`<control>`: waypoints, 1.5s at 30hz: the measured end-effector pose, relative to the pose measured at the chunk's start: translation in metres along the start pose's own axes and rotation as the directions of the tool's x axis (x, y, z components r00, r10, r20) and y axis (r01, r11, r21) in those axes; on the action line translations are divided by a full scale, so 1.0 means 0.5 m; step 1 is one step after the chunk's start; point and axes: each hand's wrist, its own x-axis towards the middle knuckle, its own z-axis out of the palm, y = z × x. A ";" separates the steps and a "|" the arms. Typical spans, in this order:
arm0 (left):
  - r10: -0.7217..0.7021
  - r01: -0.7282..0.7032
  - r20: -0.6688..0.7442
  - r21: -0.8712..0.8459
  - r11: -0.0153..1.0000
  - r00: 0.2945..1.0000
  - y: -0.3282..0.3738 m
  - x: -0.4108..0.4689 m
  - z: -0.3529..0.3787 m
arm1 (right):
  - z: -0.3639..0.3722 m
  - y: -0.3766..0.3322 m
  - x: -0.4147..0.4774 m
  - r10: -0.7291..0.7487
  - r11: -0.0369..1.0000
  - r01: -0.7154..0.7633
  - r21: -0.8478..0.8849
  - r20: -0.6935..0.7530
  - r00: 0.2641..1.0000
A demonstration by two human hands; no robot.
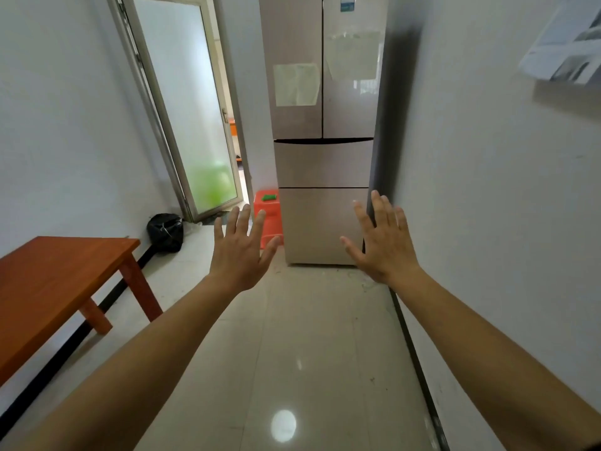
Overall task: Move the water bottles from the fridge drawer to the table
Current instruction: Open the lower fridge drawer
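Barely started: left hand (240, 252) and right hand (383, 245) spread wide, holding nothing, fridge (325, 164) drawers shut, no bottles visible; next up, pull a drawer open

One fridge (325, 131), two drawers, two paper sheets; one table (55, 281); one black bag (165, 232); one orange stool (268, 216); two hands.

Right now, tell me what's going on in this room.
A person stands facing a closed fridge at the end of a narrow room, both arms stretched forward. The left hand and right hand are open with fingers spread, holding nothing. Both fridge drawers are shut, so no water bottles are visible yet. The wooden table sits to the left, by the wall.
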 end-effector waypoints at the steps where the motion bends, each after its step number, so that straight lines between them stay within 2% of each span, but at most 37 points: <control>1: -0.006 0.006 0.001 -0.013 1.000 1.000 -0.014 0.036 0.034 | 0.033 0.000 0.037 -0.014 1.000 0.014 -0.008 0.017 1.000; 4: -0.034 0.034 0.000 -0.060 0.998 0.999 -0.061 0.162 0.122 | 0.118 0.002 0.178 -0.059 0.997 0.060 -0.039 0.039 0.997; 13: -0.095 0.105 0.077 -0.146 0.984 0.992 -0.216 0.626 0.300 | 0.291 0.043 0.614 -0.033 0.995 0.038 -0.089 0.053 0.998; 16: -0.100 0.120 0.109 -0.194 0.974 0.989 -0.234 0.748 0.369 | 0.364 0.080 0.711 -0.017 0.996 0.022 -0.085 0.059 0.998; 21: -0.056 0.082 0.149 -0.177 0.981 0.987 -0.247 0.927 0.531 | 0.521 0.150 0.888 0.053 0.998 -0.051 -0.038 0.057 0.997; 25: -0.054 0.095 0.234 -0.171 0.981 0.971 -0.244 1.092 0.656 | 0.658 0.204 1.040 0.089 0.996 -0.091 0.021 0.081 0.993; 31: -0.029 0.085 0.278 -0.190 0.978 0.960 -0.279 1.331 0.754 | 0.769 0.265 1.317 0.111 0.991 -0.118 0.055 0.125 0.986; 34: -0.062 0.132 0.269 -0.248 0.960 0.961 -0.319 1.427 0.794 | 0.817 0.260 1.442 0.130 0.987 -0.142 0.073 0.158 0.979; 38: -0.091 0.173 0.254 -0.319 0.932 0.963 -0.385 1.564 0.875 | 0.901 0.226 1.575 0.045 0.997 -0.055 0.049 0.179 0.983; 45: -0.090 0.252 0.337 -0.476 0.842 0.937 -0.486 1.790 1.086 | 1.087 0.182 1.745 0.060 0.995 -0.080 0.052 0.312 0.948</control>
